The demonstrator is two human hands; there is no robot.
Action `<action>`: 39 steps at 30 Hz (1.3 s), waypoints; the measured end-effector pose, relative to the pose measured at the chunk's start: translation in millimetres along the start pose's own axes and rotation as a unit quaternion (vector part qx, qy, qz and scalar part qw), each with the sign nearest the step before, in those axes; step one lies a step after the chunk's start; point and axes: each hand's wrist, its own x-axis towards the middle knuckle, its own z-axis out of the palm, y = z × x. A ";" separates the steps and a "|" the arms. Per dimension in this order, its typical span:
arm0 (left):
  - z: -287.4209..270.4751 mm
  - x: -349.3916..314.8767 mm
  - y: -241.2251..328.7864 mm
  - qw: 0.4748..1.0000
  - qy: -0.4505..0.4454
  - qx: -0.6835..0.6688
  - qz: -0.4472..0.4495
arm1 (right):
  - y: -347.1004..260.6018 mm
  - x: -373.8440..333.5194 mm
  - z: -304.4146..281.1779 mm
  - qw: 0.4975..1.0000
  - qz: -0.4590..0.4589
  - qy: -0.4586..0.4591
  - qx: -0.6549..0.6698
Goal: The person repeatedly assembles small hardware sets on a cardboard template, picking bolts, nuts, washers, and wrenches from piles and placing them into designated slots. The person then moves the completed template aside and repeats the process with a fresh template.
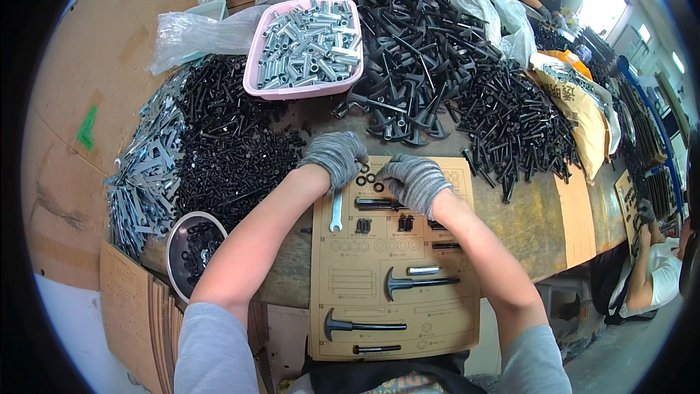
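My left hand, in a grey knit glove, has its fingers curled together over the top of a printed cardboard sheet. A black ring touches its fingertips; whether it is gripped is unclear. Opposite, my gloved right hand is closed, its fingertips drawn together beside several black rings; what they pinch is hidden. Below the hands lie a silver wrench, a thick black bar, and small black screws. Lower down are two black T-shaped parts, a silver tube and a black bolt.
A pink tub of silver tubes stands behind my hands. Around it are heaps of T-shaped parts, black bolts, black screws and wrenches. A metal bowl sits left. Co-workers are at right and behind.
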 end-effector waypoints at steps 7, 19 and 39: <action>3.9 -17.7 5.0 0.997 0.046 0.042 0.053 | -1.3 14.0 9.5 0.999 0.027 -0.024 0.011; 18.1 -24.7 4.3 0.996 0.080 0.012 0.035 | -7.0 12.8 24.0 0.986 0.144 0.052 0.064; 16.4 -184.8 26.3 0.956 0.113 -0.220 -0.156 | -40.7 -287.3 -17.6 0.920 0.301 0.167 0.185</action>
